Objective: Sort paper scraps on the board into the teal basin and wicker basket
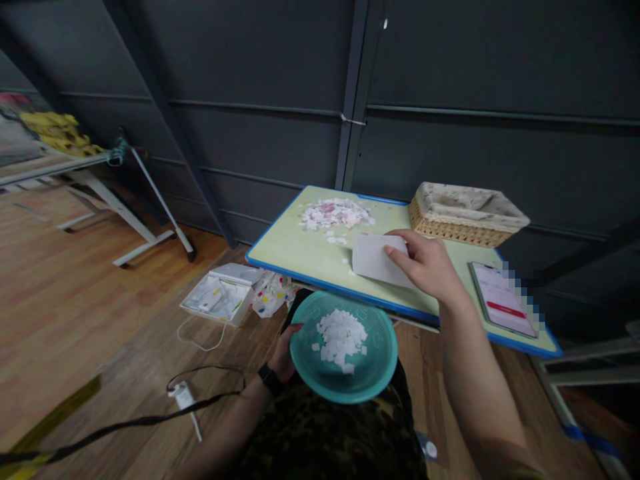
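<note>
My right hand (425, 260) pinches a white card (377, 257) between thumb and fingers, low over the pale yellow tabletop (280, 233) near its front edge. A few small paper bits lie close to the card's left side. Behind it spreads a heap of white and pinkish paper scraps (336, 213). Below the table edge, my left hand (283, 353) grips the left rim of a green plastic basin (345, 393), its thumb over the rim. White paper pieces (342, 337) are piled in the basin, which is over my lap.
A lined wicker basket (465, 213) stands at the table's back right, with a phone (505, 300) in front of it. On the floor to the left are an open white box (220, 297), a patterned bag (273, 293) and a power strip (185, 400) with cables. A dark panelled wall (275, 87) rises behind.
</note>
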